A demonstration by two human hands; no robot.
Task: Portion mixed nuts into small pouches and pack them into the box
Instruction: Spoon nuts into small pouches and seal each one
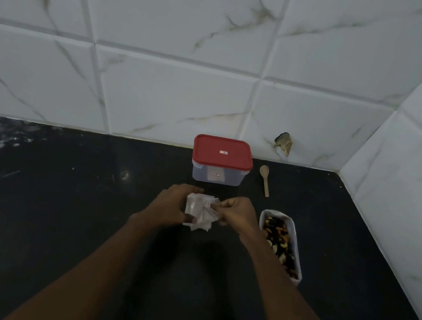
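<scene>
From where I sit, the only writing is on the box (201, 173). A small white and red label (223, 152) sits in the middle of its red lid (206, 150), and a second small mark (216, 174) shows on the clear front wall. Both are too small for me to read.

The box stands closed at the back of the black surface (53, 216), near the tiled wall (161, 80), with its long side facing me and running left to right.

Just in front of it, my left hand (168, 206) grips a crumpled bundle of small clear pouches (199, 211), fingers curled round it, above the surface. My right hand (237, 212) meets the bundle from the other side and pinches its edge with the fingertips.

To the right of the right hand lies a long, narrow white tray (297, 259) of mixed nuts (278, 236). Its long axis runs away from me, with the near end leaning right.

A wooden spoon (264, 180) lies flat just right of the box, bowl towards the wall and handle towards me.

A chipped hole (284, 142) shows in the tile behind the spoon.
</scene>
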